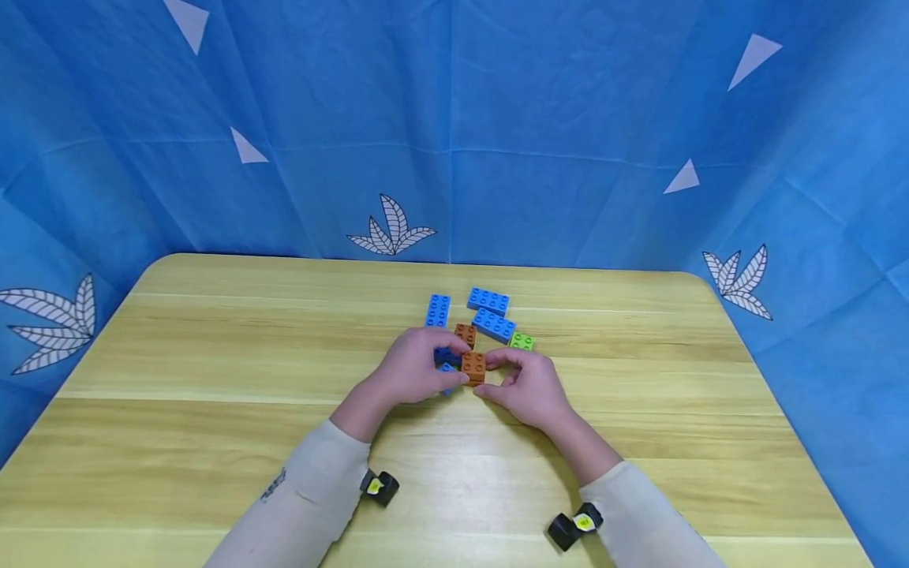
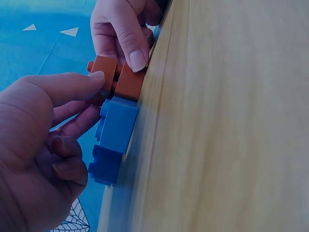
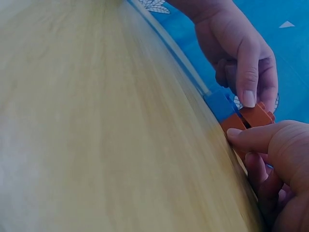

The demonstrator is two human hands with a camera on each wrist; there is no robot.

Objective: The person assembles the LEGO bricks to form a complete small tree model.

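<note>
Both hands meet at the middle of the wooden table [image 1: 213, 442]. My left hand [image 1: 415, 371] grips a short row of blue bricks [image 2: 117, 125] that lies on the table, its thumb against a small orange brick [image 2: 105, 67]. My right hand [image 1: 525, 383] pinches the orange brick [image 1: 473, 367] from the other side. In the left wrist view a finger of the right hand presses a second orange piece [image 2: 129, 84] that sits at the end of the blue row. The right wrist view shows the orange brick [image 3: 256, 116] between both hands, with blue [image 3: 219, 104] beside it.
Just beyond the hands lie loose bricks: three blue ones [image 1: 438, 310], [image 1: 488, 300], [image 1: 494, 324], an orange one [image 1: 465, 334] and a green one [image 1: 521, 341]. A blue patterned cloth [image 1: 454, 118] hangs behind and around the table.
</note>
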